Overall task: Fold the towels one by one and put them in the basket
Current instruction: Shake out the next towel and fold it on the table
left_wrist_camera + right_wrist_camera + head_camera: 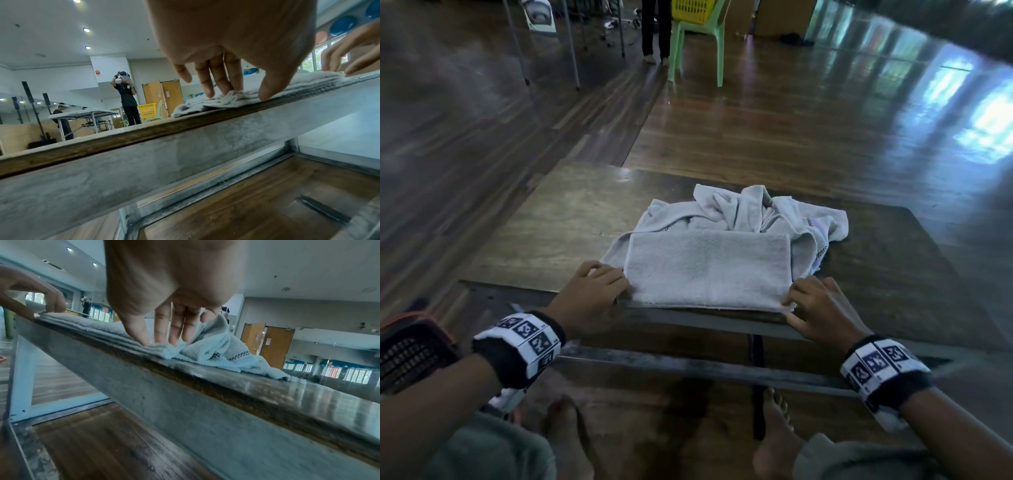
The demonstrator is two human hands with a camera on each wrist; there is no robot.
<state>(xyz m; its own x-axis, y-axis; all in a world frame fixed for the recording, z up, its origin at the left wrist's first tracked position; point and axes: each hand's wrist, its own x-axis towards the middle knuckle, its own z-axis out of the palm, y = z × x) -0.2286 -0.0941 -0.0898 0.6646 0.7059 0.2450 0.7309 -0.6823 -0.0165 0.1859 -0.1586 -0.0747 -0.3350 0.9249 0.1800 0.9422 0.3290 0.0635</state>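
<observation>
A grey towel, folded into a flat rectangle, lies at the front edge of the wooden table. My left hand pinches its near left corner, and in the left wrist view the left hand has fingertips on the bunched layers and the thumb at the table's edge. At the near right corner my right hand does the same, and the right wrist view shows the right hand with thumb and fingers closed on the corner layers. Behind lies a crumpled heap of unfolded towels. A dark basket with an orange rim stands low at my left.
The table has a grey metal frame below its front edge, with my bare feet under it. Far back stand a green chair holding a yellow basket, a standing person's legs, and table legs.
</observation>
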